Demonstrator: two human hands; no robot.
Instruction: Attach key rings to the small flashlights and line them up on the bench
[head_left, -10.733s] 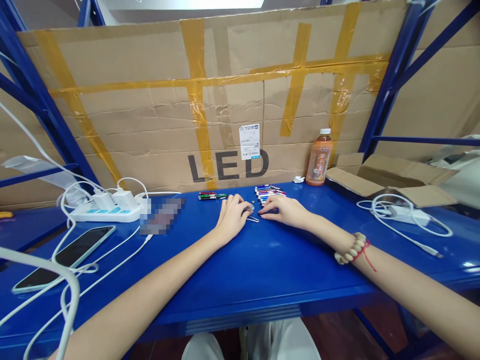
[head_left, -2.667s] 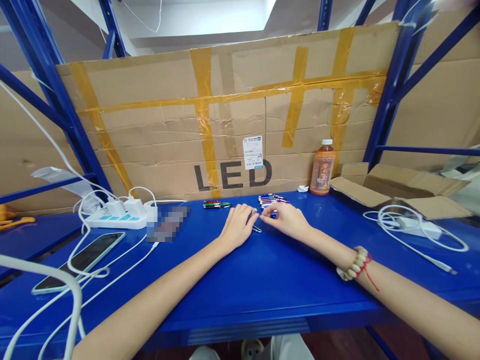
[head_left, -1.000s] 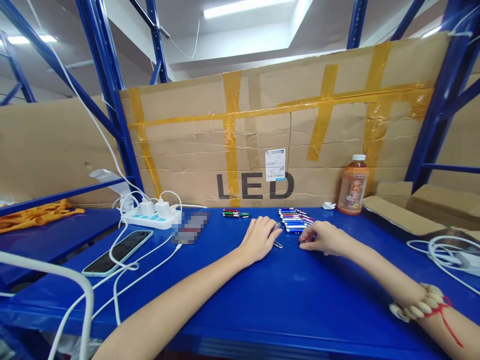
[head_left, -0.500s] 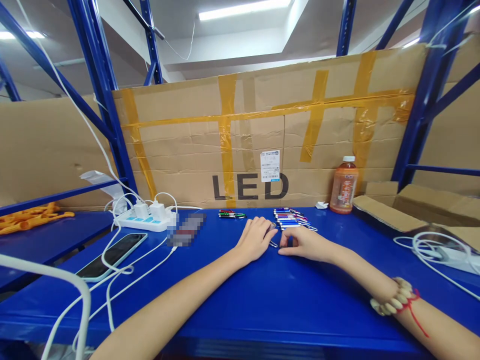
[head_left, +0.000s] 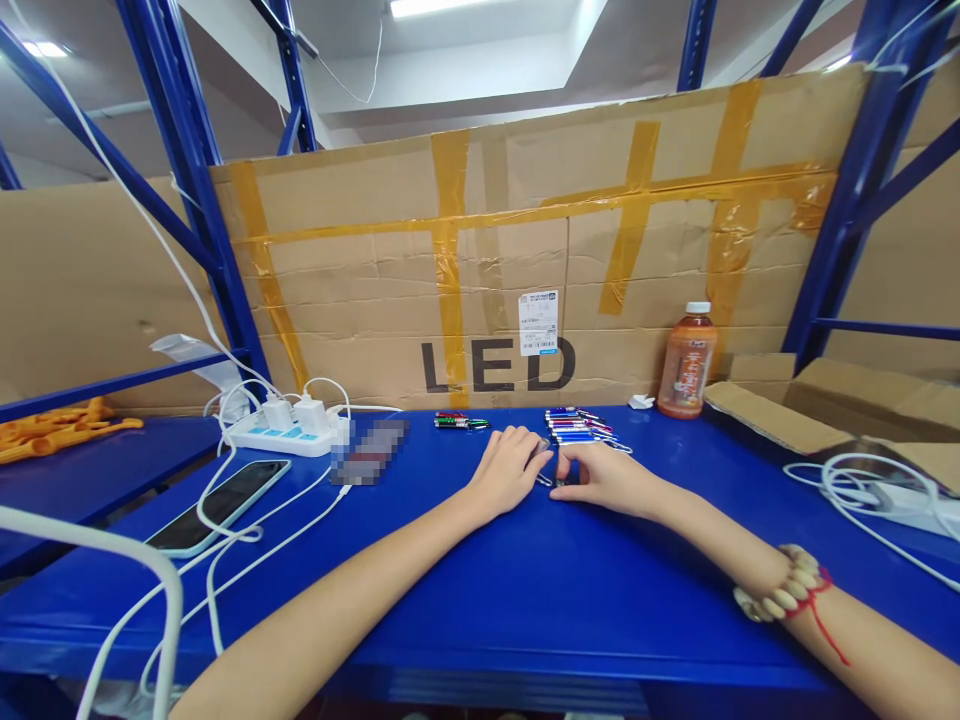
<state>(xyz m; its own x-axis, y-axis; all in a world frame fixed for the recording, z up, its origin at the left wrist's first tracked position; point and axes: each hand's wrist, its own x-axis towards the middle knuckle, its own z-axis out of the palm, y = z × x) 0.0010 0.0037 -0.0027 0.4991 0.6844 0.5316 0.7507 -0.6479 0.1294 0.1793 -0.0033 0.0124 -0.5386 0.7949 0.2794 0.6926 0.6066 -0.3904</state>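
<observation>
We now have our right hand [head_left: 604,480] with its fingertips in front of the left end of the row of pens [head_left: 574,425], close to our left hand [head_left: 510,472]; a second ago it sat off the row's right front corner. We now see a pale loop [head_left: 623,448] at the row's right end, where that hand was.

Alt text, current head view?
A person's left hand and right hand are close together over a blue table, a silver clip between them, near a row of metallic pen-shaped tubes. A power strip lies left; a bottle stands right.
</observation>
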